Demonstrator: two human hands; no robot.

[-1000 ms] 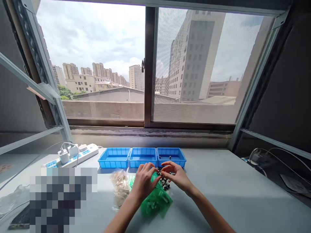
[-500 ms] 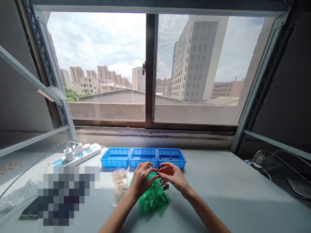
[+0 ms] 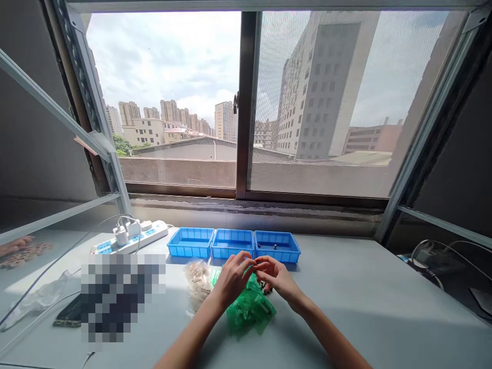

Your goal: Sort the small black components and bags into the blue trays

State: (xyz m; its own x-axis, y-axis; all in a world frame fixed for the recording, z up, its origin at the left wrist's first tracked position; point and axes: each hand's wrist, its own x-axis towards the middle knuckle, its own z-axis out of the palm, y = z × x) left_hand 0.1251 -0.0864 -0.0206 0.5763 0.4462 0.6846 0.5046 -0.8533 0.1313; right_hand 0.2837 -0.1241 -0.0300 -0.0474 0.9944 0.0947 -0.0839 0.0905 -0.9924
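Note:
My left hand [image 3: 235, 279] and my right hand [image 3: 277, 279] meet fingertip to fingertip above a green plastic bag [image 3: 251, 310]. Both have their fingers closed in a pinch, and whatever lies between them is too small and covered to name. Small dark pieces [image 3: 266, 287] show at the bag's right side, partly behind my right hand. Left of the green bag is a clear plastic bag [image 3: 198, 282] of pale small parts. Just beyond my hands stand three blue trays in a row: a left tray [image 3: 191, 250], a middle tray [image 3: 231, 251] and a right tray [image 3: 282, 254] with a few tiny dark pieces inside.
A white power strip [image 3: 148, 234] with plugs and cables lies at the back left. Nearer are a dark phone [image 3: 69, 313], beside a blurred-out patch, and crumpled clear plastic [image 3: 48, 294]. Metal frame posts and a window border the table; cables [image 3: 426, 266] sit at far right.
The view has shifted, so the scene sits slightly further right. My fingertips have come closer together over the green bag, with my right fingers more bent.

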